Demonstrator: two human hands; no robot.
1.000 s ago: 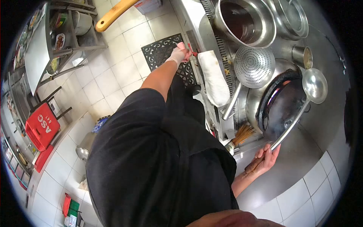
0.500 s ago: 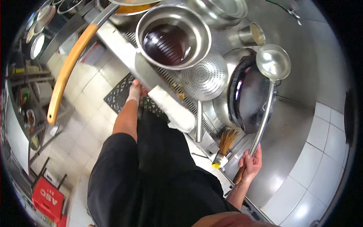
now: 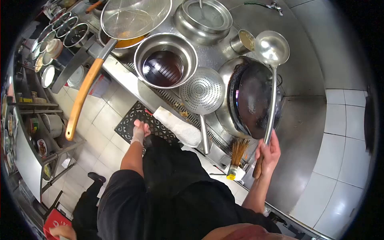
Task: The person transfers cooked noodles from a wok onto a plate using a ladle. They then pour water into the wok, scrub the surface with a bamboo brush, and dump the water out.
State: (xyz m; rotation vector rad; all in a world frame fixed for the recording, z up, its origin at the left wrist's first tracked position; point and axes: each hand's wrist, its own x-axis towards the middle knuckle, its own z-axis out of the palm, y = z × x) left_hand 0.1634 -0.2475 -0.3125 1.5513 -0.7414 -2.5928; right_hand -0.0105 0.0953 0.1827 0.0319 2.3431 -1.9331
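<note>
My right hand (image 3: 269,155) is wrapped round the handle of a long metal ladle (image 3: 273,88), whose bowl points up and away, above the right side of a dark wok (image 3: 256,106). Light vapour shows over the wok, which sits tilted on the burner. My left hand (image 3: 141,130), its fingers curled closed, hangs at the stove's front edge over a patterned black mat (image 3: 130,120). No object shows in it. A folded white cloth (image 3: 178,127) lies on the stove edge to its right.
A perforated skimmer (image 3: 203,90), a pot of dark liquid (image 3: 164,68), a lidded pot (image 3: 203,22) and a bristle brush (image 3: 239,154) surround the wok. A wooden-handled strainer (image 3: 86,94) juts over the front edge. Another person's hand (image 3: 63,232) and shoe (image 3: 97,177) show lower left.
The view has swung toward the stove's far left, bringing in the strainer and pots. My left hand has left the red knob area. The ladle stays in my right hand. Another person has appeared.
</note>
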